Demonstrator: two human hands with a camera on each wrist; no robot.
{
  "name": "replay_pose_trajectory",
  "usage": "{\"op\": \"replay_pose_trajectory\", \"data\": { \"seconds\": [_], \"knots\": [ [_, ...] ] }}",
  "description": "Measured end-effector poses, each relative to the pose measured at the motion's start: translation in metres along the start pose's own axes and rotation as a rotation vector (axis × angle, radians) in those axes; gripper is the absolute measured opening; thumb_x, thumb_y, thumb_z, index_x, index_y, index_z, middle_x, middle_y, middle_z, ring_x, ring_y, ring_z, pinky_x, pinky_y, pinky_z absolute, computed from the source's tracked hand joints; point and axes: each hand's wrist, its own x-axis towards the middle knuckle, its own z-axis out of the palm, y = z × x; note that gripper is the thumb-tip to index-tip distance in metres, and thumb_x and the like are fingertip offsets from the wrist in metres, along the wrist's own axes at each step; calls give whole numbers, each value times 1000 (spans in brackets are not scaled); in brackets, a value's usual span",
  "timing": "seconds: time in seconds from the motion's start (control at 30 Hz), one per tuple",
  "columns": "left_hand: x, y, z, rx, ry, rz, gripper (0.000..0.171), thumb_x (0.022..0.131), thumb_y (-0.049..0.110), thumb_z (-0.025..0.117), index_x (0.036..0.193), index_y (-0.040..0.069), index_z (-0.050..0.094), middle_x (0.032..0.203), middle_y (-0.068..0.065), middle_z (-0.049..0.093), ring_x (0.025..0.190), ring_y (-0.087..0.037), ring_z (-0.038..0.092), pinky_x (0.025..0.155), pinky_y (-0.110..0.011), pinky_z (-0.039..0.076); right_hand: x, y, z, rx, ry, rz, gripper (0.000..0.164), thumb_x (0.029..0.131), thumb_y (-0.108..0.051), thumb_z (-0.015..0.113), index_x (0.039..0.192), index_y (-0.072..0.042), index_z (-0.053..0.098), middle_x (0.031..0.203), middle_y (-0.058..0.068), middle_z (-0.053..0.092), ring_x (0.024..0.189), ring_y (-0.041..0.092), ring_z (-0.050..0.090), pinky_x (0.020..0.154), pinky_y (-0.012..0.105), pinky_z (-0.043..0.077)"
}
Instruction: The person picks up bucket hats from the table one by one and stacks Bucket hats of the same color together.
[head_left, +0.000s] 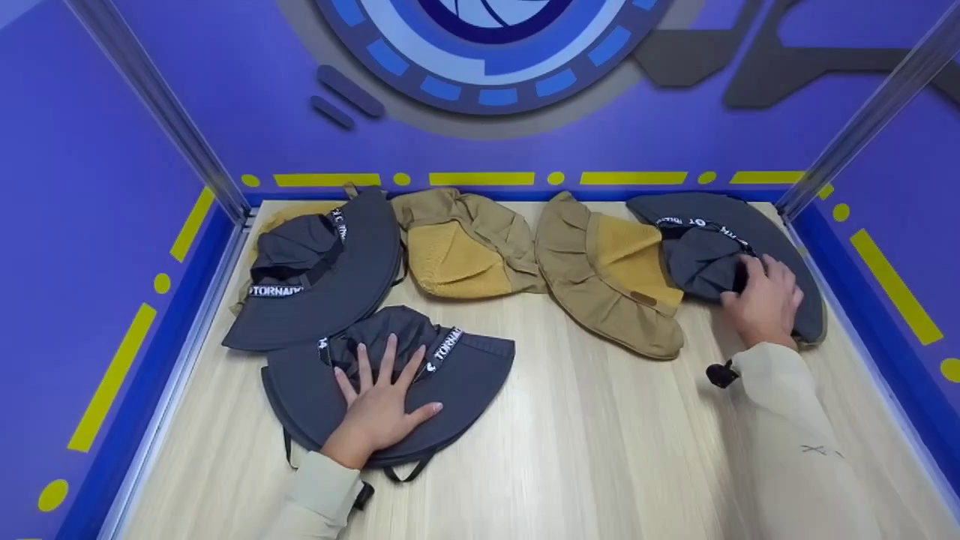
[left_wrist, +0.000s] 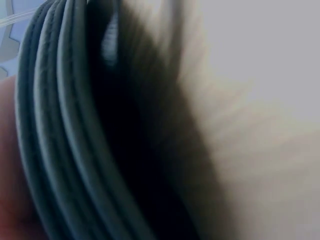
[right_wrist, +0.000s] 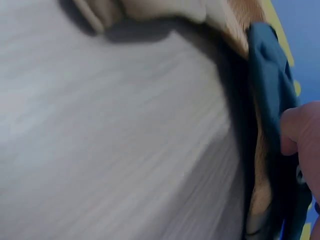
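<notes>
In the head view, my left hand (head_left: 381, 412) lies flat with spread fingers on a folded dark grey sun hat (head_left: 457, 390) with a black-and-white lettered band. Several stacked brim edges (left_wrist: 75, 125) fill the left of the left wrist view. My right hand (head_left: 766, 300) bends its fingers and thumb on the crown of another dark grey sun hat (head_left: 787, 247) at the far right. The right wrist view shows the thumb (right_wrist: 295, 130) against that hat's dark cloth (right_wrist: 270, 75), with a tan layer beneath it. Some fingertips are hidden.
A tan sun hat (head_left: 566, 262) overlaps the right dark hat. Another tan hat (head_left: 457, 259) lies at the back middle. A dark hat (head_left: 360, 270) sits at the back left over something tan. Blue-purple panels (head_left: 480, 157) wall the wooden table (head_left: 585, 435) on three sides.
</notes>
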Motion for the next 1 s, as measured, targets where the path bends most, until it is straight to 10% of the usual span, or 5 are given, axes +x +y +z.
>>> {"op": "replay_pose_trajectory", "data": {
  "seconds": [0.57,1.0],
  "knots": [
    [1,1,1,16,15,-15,89,73,85,38,147,48,5,160,-2,-8,140,-48,-12,98,-77,-6,-8,20,-4,-60,-42,107,57,91,-11,50,145,-5,32,147,26,32,132,51,26,102,66,19],
    [1,0,2,23,21,-14,88,73,85,38,147,49,5,160,-2,-6,140,-49,-12,98,-77,-6,-3,24,-25,-25,315,156,31,96,-19,41,121,-6,54,111,27,61,93,54,53,80,65,39]
  ]
}}
